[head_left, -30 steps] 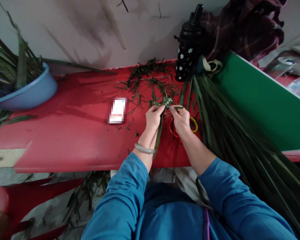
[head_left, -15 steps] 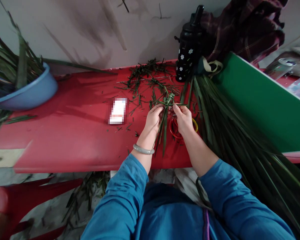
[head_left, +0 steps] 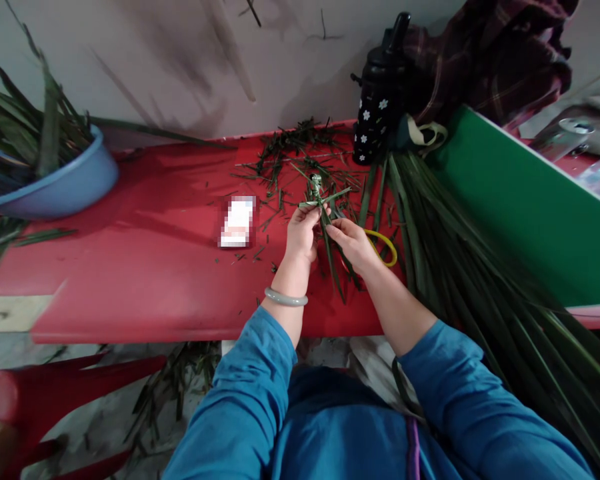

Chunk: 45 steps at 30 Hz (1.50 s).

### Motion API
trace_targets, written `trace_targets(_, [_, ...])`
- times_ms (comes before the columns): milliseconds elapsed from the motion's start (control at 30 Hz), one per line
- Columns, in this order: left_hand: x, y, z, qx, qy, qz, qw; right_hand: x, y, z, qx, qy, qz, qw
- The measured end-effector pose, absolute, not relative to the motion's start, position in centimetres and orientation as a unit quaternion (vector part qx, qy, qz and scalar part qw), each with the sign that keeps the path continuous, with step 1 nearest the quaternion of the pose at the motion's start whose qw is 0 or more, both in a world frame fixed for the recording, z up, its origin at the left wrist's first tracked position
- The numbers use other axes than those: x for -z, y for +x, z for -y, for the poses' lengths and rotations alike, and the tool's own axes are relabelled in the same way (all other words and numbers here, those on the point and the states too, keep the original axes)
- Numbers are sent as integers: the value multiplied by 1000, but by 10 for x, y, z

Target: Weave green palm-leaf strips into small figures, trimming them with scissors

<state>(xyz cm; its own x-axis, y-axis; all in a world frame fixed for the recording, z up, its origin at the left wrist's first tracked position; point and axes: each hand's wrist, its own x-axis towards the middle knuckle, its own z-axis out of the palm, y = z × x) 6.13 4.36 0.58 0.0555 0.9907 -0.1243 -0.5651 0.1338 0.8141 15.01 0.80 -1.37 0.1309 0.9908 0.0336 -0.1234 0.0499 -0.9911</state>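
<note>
A small woven piece of green leaf strips (head_left: 317,190) is pinched in my left hand (head_left: 303,230), its plaited end pointing away from me. Loose strip ends stick out to both sides and hang down toward the table's front edge. My right hand (head_left: 351,241) is closed on one of the hanging leaf strips (head_left: 329,230), just below and right of the left fingers. Beneath the right hand lies a pair of scissors with a yellow handle loop (head_left: 389,252) showing; the rest of it is mostly hidden.
Leaf scraps (head_left: 293,143) litter the red table (head_left: 145,267). A phone (head_left: 237,221) lies left of my hands. Long leaves (head_left: 430,233) and a green board (head_left: 525,220) are at right, a black tumbler (head_left: 380,100) behind, a blue basin (head_left: 75,180) of leaves at left.
The woven piece has shifted left and turned, staying in my left hand. My right hand has left its side and moved down onto a hanging strip. More of the yellow handle shows.
</note>
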Motion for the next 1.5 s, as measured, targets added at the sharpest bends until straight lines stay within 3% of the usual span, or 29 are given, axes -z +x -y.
trace_targets(300, [-2,60,-44,-539,305,-338,708,10,152,-5,-488,-450,432,610])
trace_targets(600, [-7,60,-39,-479,337,-344,734,13,151,-7,-554,-426,403,591])
trace_targets(1000, [-14,56,-36,-520,321,-311,728,13,152,-5,-405,-475,531,573])
trace_targets(1267, [-36,51,-16,-590,353,-300,661,18,154,-7,-473,-449,493,576])
trace_targets(1500, [-41,18,20,-597,406,-385,575,-9,143,6,-501,-487,447,558])
